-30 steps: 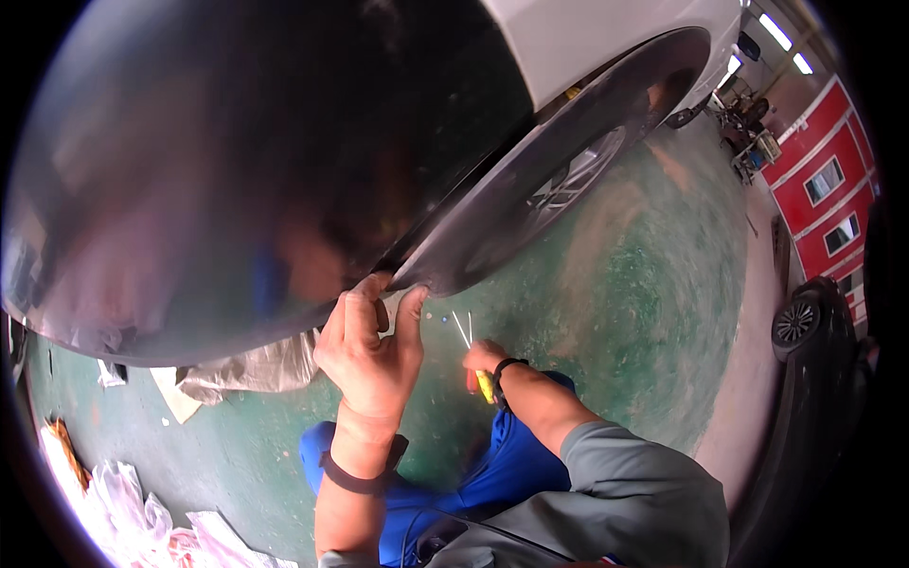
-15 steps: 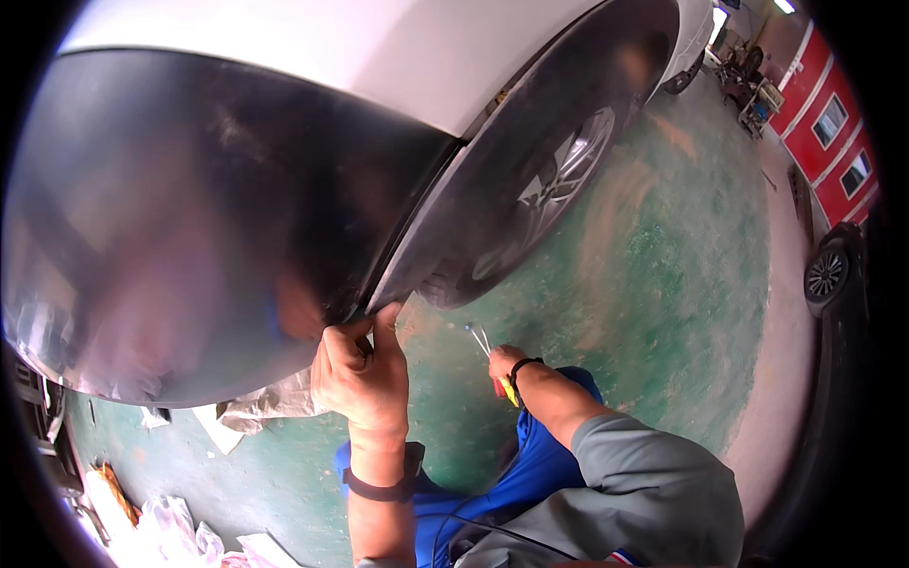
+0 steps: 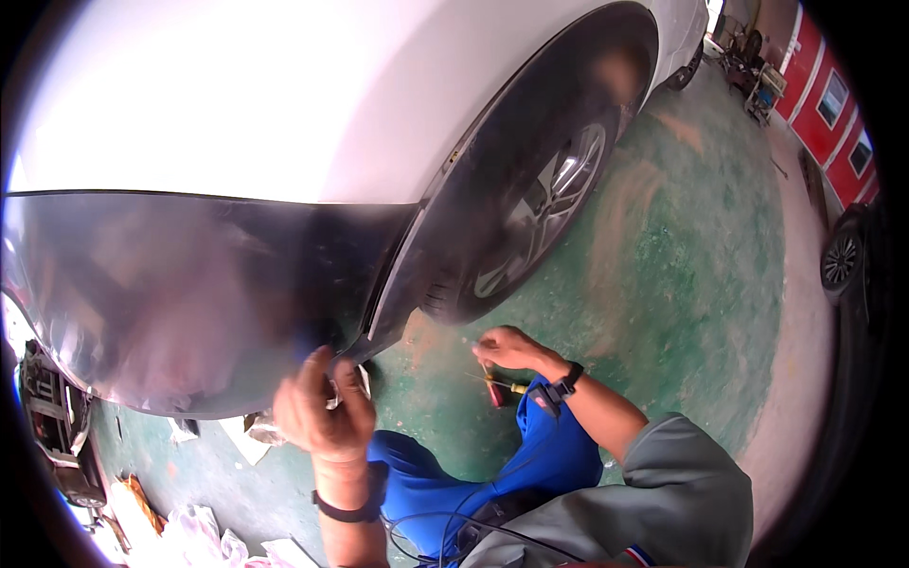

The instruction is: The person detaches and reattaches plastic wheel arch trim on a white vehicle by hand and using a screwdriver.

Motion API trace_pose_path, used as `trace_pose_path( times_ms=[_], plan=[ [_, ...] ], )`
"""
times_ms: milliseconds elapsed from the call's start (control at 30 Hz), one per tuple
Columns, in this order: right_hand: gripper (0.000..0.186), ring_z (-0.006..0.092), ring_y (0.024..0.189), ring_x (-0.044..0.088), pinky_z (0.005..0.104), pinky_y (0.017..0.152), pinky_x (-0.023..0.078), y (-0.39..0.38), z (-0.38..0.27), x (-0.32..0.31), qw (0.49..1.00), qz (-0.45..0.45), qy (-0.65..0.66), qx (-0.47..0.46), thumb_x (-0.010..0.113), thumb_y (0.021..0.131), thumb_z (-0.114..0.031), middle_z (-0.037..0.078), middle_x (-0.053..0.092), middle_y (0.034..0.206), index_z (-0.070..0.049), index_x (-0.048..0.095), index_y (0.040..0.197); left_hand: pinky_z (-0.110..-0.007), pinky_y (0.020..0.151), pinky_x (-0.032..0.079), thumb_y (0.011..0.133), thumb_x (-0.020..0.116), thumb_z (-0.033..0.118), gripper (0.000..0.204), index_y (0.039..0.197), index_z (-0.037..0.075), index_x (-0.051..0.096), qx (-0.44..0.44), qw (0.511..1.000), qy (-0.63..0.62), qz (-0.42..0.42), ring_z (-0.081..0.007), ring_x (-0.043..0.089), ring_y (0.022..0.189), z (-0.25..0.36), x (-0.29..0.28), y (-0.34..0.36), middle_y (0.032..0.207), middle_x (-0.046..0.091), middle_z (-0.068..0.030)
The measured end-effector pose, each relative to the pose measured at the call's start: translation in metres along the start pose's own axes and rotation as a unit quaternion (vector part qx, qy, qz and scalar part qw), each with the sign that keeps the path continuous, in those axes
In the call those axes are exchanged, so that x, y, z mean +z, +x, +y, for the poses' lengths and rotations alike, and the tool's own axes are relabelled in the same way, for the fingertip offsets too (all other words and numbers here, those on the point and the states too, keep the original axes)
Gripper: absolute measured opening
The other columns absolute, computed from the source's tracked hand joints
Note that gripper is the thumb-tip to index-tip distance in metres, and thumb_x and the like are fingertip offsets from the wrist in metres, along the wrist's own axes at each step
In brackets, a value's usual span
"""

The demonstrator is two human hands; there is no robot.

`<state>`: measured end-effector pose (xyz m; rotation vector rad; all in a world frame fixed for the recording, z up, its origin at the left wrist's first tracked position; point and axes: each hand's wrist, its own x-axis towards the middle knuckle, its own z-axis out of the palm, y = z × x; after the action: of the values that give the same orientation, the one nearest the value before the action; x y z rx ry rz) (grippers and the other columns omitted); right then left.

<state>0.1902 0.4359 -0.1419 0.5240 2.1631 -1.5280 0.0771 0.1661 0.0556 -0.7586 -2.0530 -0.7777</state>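
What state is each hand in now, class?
Left hand: half-curled near the dark bumper, blurred; grip cannot be told.
Right hand: curled near a red screwdriver and a yellow screwdriver; hold cannot be told.

The right hand point(image 3: 511, 347) has come off both screwdrivers' handles point(image 3: 495, 394).

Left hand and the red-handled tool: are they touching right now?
Apart. The head view shows a broad stretch of green floor between the left hand and the red-handled tool.
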Motion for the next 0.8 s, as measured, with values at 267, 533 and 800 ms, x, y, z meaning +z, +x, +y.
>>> trace_pose_path(
  times_ms=[267,533,800],
  plan=[
    [0.082,0.0277,0.105,0.061,0.0367,0.081,0.055,-0.077,-0.219,-0.021,0.891,0.327,0.094,-0.3,0.079,0.084,-0.029,0.024,0.057,0.122,0.006,0.029,0.138,-0.027,0.051,0.041,0.093,0.061,0.002,0.004,0.091,-0.001,0.063,0.042,0.984,0.044,0.166,-0.0164,0.051,0.054,-0.042,-0.034,0.124,0.074,0.061,-0.005],
    [0.071,0.017,0.095,0.058,0.0318,0.082,0.052,-0.056,-0.248,-0.014,0.84,0.385,0.112,-0.365,0.082,0.077,-0.009,0.01,0.056,0.108,0.004,0.035,0.129,-0.028,0.048,0.037,0.089,0.066,0.007,0.007,0.086,0.002,0.063,0.08,0.98,0.073,0.165,-0.0168,0.047,0.051,-0.052,-0.035,0.117,0.069,0.057,-0.0036],
    [0.066,0.0197,0.096,0.063,0.0302,0.082,0.054,-0.057,-0.262,-0.007,0.871,0.339,0.168,-0.313,0.074,0.076,-0.001,0.019,0.059,0.108,0.016,0.028,0.12,-0.027,0.046,0.032,0.086,0.065,0.001,0.004,0.084,-0.003,0.063,0.096,0.979,0.011,0.179,-0.0162,0.045,0.051,-0.055,-0.035,0.118,0.067,0.057,-0.0065]
  ],
)
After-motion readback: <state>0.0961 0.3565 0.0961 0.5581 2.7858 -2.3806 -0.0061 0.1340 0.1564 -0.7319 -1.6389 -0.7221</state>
